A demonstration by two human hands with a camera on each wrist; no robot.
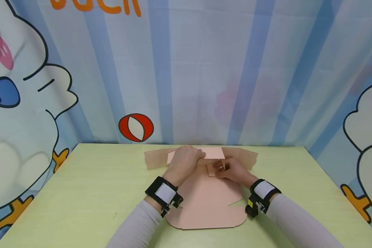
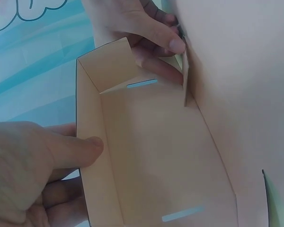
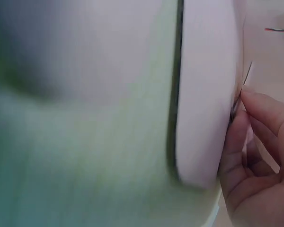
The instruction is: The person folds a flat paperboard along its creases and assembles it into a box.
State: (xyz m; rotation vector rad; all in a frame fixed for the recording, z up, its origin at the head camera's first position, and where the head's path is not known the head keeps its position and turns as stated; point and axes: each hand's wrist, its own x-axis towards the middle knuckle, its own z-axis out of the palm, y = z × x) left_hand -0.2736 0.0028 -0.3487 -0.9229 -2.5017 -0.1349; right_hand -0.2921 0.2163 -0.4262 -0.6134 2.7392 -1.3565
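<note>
A flat pinkish-brown cardboard box blank lies on the table, its far panel folded upright with two narrow slots through it. My left hand grips the folded top strip of that panel, thumb on the inner side in the left wrist view. At the panel's right end, my right hand pinches a small side flap between thumb and fingers. Another end flap angles out from the top strip, near the right hand. In the right wrist view the pinched cardboard edge shows thin between the fingertips.
Cardboard wings spread out left and right at the far end. The near end of the blank has rounded corners and two cut slits. A pale yellow-green table meets a striped cartoon curtain at its back edge.
</note>
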